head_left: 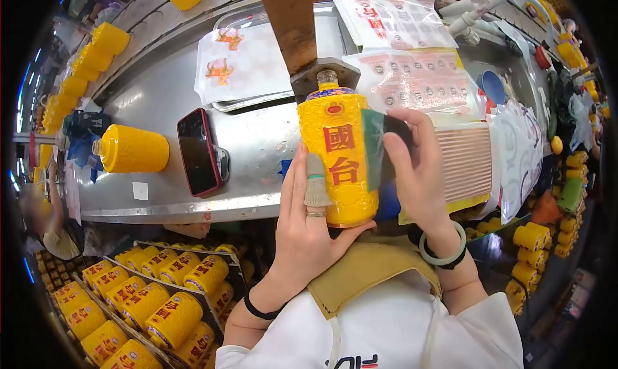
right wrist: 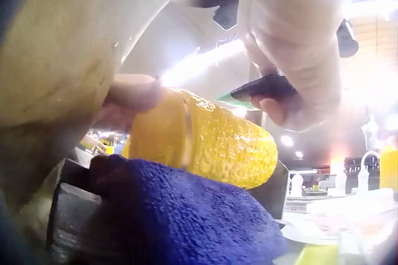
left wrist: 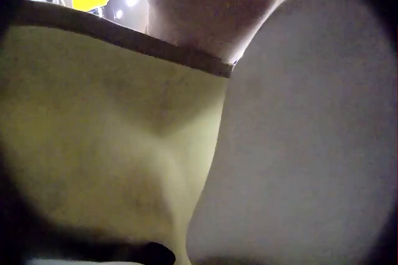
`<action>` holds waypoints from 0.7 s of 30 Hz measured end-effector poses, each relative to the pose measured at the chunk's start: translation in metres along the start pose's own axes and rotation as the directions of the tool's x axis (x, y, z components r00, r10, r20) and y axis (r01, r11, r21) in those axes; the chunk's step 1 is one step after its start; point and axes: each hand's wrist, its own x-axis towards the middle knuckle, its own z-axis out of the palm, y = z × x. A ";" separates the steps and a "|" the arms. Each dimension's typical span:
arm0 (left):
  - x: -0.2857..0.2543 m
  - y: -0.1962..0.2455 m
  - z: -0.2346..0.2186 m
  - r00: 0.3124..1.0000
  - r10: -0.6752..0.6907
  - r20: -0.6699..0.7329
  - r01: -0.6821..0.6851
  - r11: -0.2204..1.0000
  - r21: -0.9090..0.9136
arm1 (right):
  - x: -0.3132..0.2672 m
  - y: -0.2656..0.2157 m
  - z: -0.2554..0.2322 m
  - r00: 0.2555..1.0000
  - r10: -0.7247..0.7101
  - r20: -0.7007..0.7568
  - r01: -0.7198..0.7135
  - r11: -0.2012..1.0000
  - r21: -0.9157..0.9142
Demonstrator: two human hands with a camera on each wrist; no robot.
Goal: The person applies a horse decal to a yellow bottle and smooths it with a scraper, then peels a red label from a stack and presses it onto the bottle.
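A yellow textured bottle (head_left: 336, 156) with red characters lies with its clear neck toward a metal holder (head_left: 322, 73) and its base toward the person. My left hand (head_left: 302, 234) grips it low on the left side, fingers along the wall and thumb by the base. Cloth-like covers (head_left: 317, 192) wrap one finger. At the bottle's right side, my right hand (head_left: 418, 163) pinches a dark scraper with a green edge (head_left: 374, 147), which overlaps the bottle's wall. In the right wrist view a blue towel (right wrist: 205, 215) lies beneath the bottle. Forearm and apron fill most of the left wrist view.
Another yellow bottle (head_left: 135, 149) and a red-cased phone (head_left: 198, 151) lie on the metal bench (head_left: 254, 169) at left. Sheets of decals (head_left: 412, 79) and a ribbed pad (head_left: 465, 162) are at right. A brown post (head_left: 286, 21) rises behind the holder. Crated bottles (head_left: 174, 317) stand lower left.
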 end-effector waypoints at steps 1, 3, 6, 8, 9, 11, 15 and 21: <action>0.001 0.001 0.000 1.000 0.005 0.002 -0.005 1.000 0.001 | 0.002 0.007 -0.006 0.999 0.031 -0.014 -0.032 0.994 -0.103; 0.001 0.006 0.000 1.000 -0.028 -0.002 0.028 1.000 -0.012 | 0.005 0.012 -0.017 0.991 0.130 -0.027 -0.132 0.985 -0.111; 0.009 0.018 -0.005 0.995 -0.011 0.098 -0.001 0.992 0.123 | 0.003 0.008 -0.019 0.987 0.142 -0.077 -0.136 0.988 0.069; 0.010 0.022 -0.001 0.994 -0.017 0.111 -0.001 0.987 0.161 | 0.005 0.001 -0.021 0.987 0.140 -0.083 -0.131 0.987 0.096; 0.010 0.022 0.000 0.992 -0.026 0.122 0.001 0.980 0.197 | 0.006 0.000 -0.025 0.997 0.070 -0.037 -0.068 0.997 0.038; 0.009 0.022 0.002 0.991 -0.034 0.130 0.006 0.977 0.212 | 0.007 0.008 -0.030 0.998 -0.049 0.042 0.047 0.998 0.041; 0.006 0.018 0.004 0.991 -0.013 0.130 -0.015 0.977 0.212 | 0.014 -0.007 -0.039 0.939 -0.146 0.311 0.159 0.987 -0.016; -0.007 0.004 0.025 0.973 -0.205 -0.104 0.157 0.923 -0.351 | 0.029 -0.017 -0.029 0.974 -0.224 0.033 0.226 0.955 -0.193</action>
